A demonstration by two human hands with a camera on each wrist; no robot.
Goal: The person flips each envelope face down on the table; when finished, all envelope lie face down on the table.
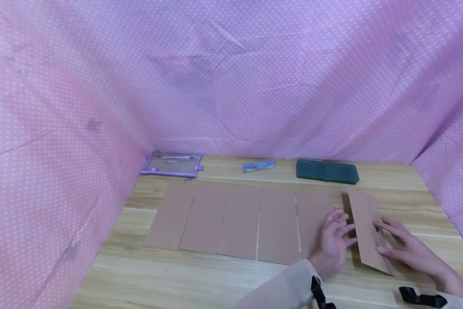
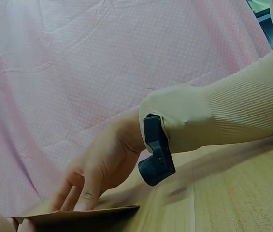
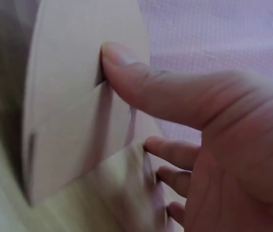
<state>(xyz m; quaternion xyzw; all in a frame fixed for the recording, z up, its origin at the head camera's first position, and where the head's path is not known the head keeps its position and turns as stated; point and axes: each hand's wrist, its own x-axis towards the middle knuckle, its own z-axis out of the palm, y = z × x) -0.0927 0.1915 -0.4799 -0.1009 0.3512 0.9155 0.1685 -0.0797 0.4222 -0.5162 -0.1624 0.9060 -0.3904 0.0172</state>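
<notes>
A brown cardboard piece [image 1: 364, 227] with a cut slit stands tilted above the table's right side, its left edge raised. My right hand [image 1: 405, 246] grips it from the right. In the right wrist view the thumb [image 3: 122, 60] presses at the slit, and the other fingers [image 3: 172, 152] bend in at the edge below. My left hand [image 1: 333, 242] is just left of the raised edge, palm turned up and fingers loosely bent, holding nothing. Beside it lies a flat cardboard rectangle [image 1: 312, 206], partly covered by this hand. The underside of the tilted piece is mostly hidden.
Several more flat cardboard rectangles [image 1: 239, 223] form a row to the left on the wooden table [image 1: 138, 274]. Along the back are a purple-edged zip pouch [image 1: 169, 174], a small blue packet [image 1: 258, 166] and a dark green case [image 1: 327, 171]. Pink dotted cloth [image 1: 231, 86] surrounds the table.
</notes>
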